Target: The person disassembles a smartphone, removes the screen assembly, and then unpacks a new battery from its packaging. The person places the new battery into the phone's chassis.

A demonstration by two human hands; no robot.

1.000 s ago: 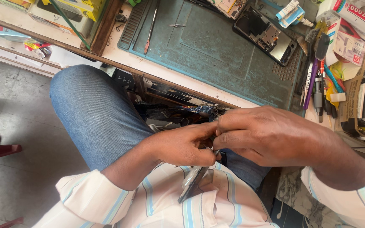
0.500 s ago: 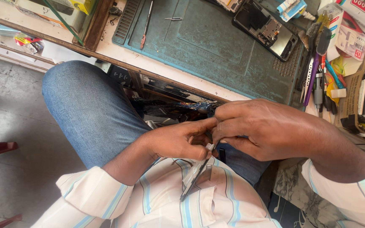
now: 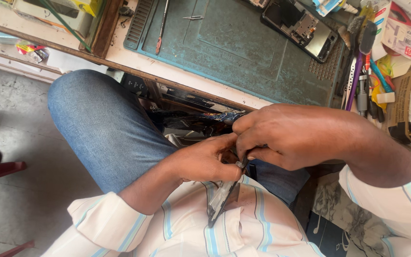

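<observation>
Fingers of the left hand (image 3: 205, 162) and right hand (image 3: 286, 138) pinch a thin dark strip (image 3: 222, 200), which hangs toward seven o'clock.

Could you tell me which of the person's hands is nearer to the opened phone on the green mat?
Right. The right hand lies just below the phone; the left hand sits farther down-left.

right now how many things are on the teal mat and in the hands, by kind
opened phone: 1
screwdriver: 1
tweezers: 1
thin flat part held by both hands: 1
total: 4
</observation>
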